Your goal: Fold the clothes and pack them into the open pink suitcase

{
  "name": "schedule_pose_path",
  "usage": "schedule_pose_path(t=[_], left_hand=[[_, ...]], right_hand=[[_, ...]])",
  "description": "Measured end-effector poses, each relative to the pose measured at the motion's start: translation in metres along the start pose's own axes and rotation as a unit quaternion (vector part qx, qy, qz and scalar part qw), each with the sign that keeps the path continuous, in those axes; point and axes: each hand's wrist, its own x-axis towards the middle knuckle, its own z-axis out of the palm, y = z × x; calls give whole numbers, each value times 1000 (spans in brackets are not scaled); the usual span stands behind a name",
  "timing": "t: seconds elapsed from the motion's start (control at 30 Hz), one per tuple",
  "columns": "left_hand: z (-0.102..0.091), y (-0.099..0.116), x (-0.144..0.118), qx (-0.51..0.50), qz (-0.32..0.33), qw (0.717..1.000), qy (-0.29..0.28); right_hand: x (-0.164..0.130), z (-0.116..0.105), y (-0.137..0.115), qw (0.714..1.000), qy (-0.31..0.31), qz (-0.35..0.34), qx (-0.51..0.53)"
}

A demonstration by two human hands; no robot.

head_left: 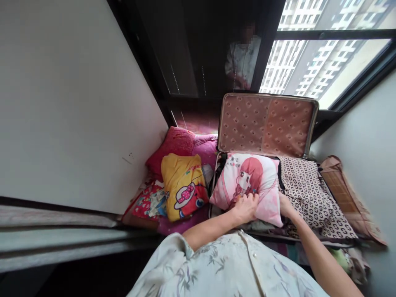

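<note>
A pink and white cushion (269, 185) printed with a red-haired cartoon girl lies in the left part of an open suitcase (314, 123). My left hand (247, 207) rests on the cushion's lower front, its fingers bent slightly apart over the fabric. At the cushion's right edge is my right hand (285, 206); its fingers are hidden behind that edge, so their grip does not show. Beside this hand, a cream cloth with a dark repeated pattern (309, 189) fills the suitcase's right side.
Left of the suitcase lies a yellow cushion (179, 173) with a cartoon print, against a red pillow (173, 144). The raised lid stands before a dark-framed window (309, 35). A brown woven mat (346, 185) leans by the right wall. Pale curtains (62, 235) hang at left.
</note>
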Motion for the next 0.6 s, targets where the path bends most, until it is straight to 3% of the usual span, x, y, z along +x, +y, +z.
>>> schedule_pose_path(t=[0.07,0.13,0.17,0.27,0.33,0.37,0.43,0.53,0.6], left_hand=[[7,-2,4,-52,56,997,-7],[-4,-21,3,-111,92,988,51],[-13,-35,3,-131,78,983,99],[-36,-82,10,-143,-99,958,229],[-39,-105,15,-160,-204,941,219],[-36,-112,17,-171,-222,938,203],[-29,-115,15,-191,-203,939,201],[-19,-101,6,-189,-172,937,241],[-16,-90,-3,-157,-214,944,195]], right_hand=[[-14,-23,22,998,20,32,58],[-21,-40,35,987,76,89,107],[-21,-45,36,980,107,114,125],[-8,-47,21,965,152,131,168],[9,-39,2,963,150,103,197],[18,-35,-6,965,149,79,199],[33,-29,-18,971,155,25,178],[43,-32,-17,980,171,-26,103],[40,-39,-14,990,139,-22,17]])
